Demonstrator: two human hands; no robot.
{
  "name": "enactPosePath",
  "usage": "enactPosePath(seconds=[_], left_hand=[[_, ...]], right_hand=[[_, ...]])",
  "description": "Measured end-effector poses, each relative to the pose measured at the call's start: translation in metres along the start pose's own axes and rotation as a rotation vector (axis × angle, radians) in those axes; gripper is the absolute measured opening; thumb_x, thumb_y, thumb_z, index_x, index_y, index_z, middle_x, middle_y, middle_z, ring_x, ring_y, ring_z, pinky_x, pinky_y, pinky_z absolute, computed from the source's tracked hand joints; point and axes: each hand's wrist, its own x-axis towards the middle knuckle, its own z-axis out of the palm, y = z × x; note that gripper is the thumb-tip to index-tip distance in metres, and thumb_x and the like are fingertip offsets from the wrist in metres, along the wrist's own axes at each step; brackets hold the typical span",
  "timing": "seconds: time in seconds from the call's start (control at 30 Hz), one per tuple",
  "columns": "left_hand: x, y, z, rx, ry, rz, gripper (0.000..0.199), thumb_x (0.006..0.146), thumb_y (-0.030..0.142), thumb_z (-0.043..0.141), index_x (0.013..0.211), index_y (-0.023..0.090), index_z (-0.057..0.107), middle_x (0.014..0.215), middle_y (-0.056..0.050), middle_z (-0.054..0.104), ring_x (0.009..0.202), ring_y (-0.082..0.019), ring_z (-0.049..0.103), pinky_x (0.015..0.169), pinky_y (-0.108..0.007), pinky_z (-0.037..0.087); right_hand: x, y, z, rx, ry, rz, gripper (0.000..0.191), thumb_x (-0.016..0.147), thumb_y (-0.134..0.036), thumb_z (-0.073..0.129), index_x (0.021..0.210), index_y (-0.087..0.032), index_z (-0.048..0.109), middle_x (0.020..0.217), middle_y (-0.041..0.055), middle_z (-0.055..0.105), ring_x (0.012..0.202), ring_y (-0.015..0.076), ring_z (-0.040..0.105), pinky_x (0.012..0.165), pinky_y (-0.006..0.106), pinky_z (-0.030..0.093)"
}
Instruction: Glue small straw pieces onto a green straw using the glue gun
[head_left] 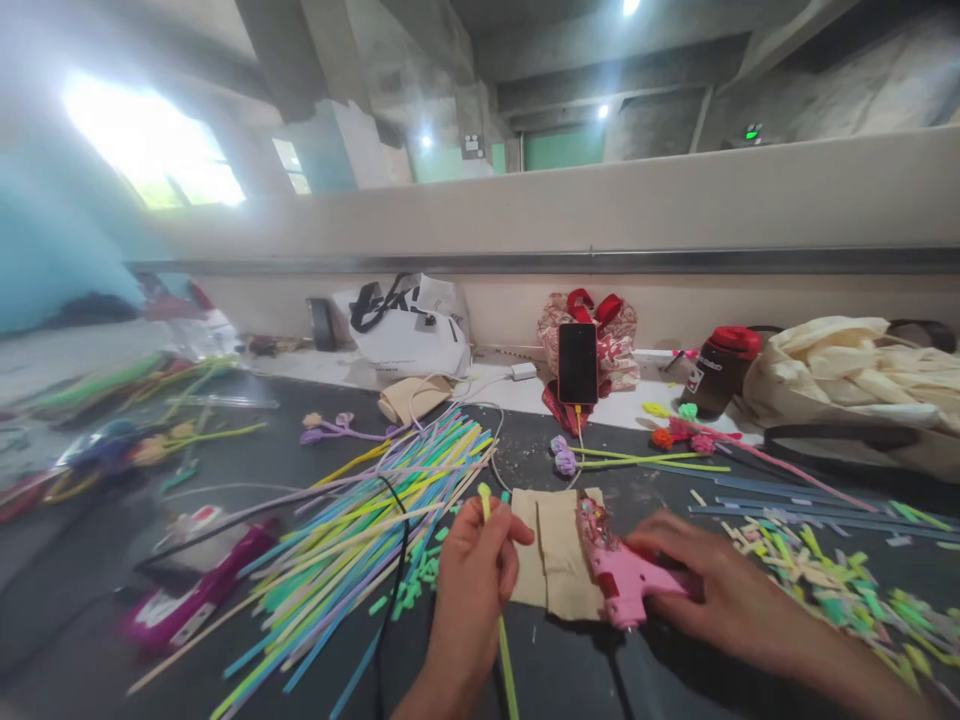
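Between its thumb and fingers my left hand (480, 560) pinches a yellow-green stem (508, 665), whose pale yellow tip pokes up above the fingers. A small teal piece shows beside the fingertips. My right hand (701, 580) is on a pink glue gun (630, 580), its fingers around the handle. The gun's front end rests over folded brown paper (564, 560), which lies on the black mat between my hands. Left of my left hand is a large pile of coloured straw-like sticks (375, 520), with small green cut pieces (420, 575) beside it.
Purple flowers (564, 457) and a propped phone (577, 365) stand beyond the paper. Cut pieces (840, 580) lie right, near a dark jar (716, 375) and cream bag (855, 380). A white bag (412, 335) is behind; a magenta tool (199, 590) and black cable (403, 560) are left.
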Motion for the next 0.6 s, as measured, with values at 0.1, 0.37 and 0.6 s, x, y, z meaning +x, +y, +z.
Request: enactPosePath(seconds=[0.1, 0.37, 0.6], left_hand=[[0.0, -0.013, 0.007, 0.189, -0.132, -0.098, 0.021, 0.08, 0.04, 0.045, 0.078, 0.02, 0.042, 0.054, 0.006, 0.057, 0.029, -0.004, 0.036, 0.035, -0.018, 0.018], [0.01, -0.035, 0.007, 0.48, -0.203, -0.109, 0.012, 0.08, 0.031, 0.041, 0.076, 0.02, 0.042, 0.078, -0.002, 0.067, 0.033, -0.009, 0.056, 0.036, -0.02, 0.03], [0.008, -0.031, 0.007, 0.462, -0.229, -0.133, 0.013, 0.081, 0.033, 0.037, 0.076, 0.021, 0.038, 0.084, -0.003, 0.065, 0.034, -0.01, 0.057, 0.037, -0.02, 0.033]], right_hand=[[0.0, 0.001, 0.006, -0.022, -0.04, -0.01, 0.037, 0.069, -0.007, 0.052, 0.102, -0.022, 0.06, 0.093, 0.0035, 0.058, 0.084, 0.0182, 0.056, 0.074, 0.028, 0.043], [-0.001, 0.004, -0.001, 0.008, -0.015, 0.0, 0.031, 0.069, -0.009, 0.054, 0.095, -0.023, 0.063, 0.087, 0.0015, 0.059, 0.077, 0.018, 0.056, 0.07, 0.027, 0.042], [-0.014, 0.026, -0.026, 0.638, 0.207, 0.216, 0.029, 0.066, -0.04, 0.066, 0.091, -0.025, 0.067, 0.07, -0.0001, 0.061, 0.061, 0.0182, 0.053, 0.053, 0.028, 0.036]])
